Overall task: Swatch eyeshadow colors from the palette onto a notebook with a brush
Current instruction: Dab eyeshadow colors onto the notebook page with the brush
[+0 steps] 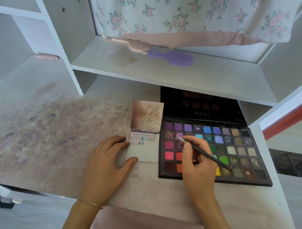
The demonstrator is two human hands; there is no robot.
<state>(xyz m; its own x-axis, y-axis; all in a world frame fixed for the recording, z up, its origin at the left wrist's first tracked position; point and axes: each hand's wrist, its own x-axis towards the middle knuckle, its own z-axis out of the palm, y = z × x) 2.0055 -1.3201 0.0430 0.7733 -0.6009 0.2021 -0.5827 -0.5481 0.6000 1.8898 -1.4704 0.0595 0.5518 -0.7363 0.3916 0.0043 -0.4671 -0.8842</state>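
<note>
Left hand (109, 157) flat, fingers straight, steadying notebook (143, 147) – right hand (198, 159) pinches brush (204, 153), tip on purple pan of palette (242, 151) just right of notebook.

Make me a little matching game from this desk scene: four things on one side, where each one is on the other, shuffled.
Things:
1. brush
2. notebook
3. palette
4. purple hairbrush

Places:
A. on the upper shelf, under the floral cloth
B. held in the right hand, tip on a purple pan
C. open on the desk, right of the notebook
D. steadied by the left hand, swatches on its page

Pairs: 1-B, 2-D, 3-C, 4-A
</note>
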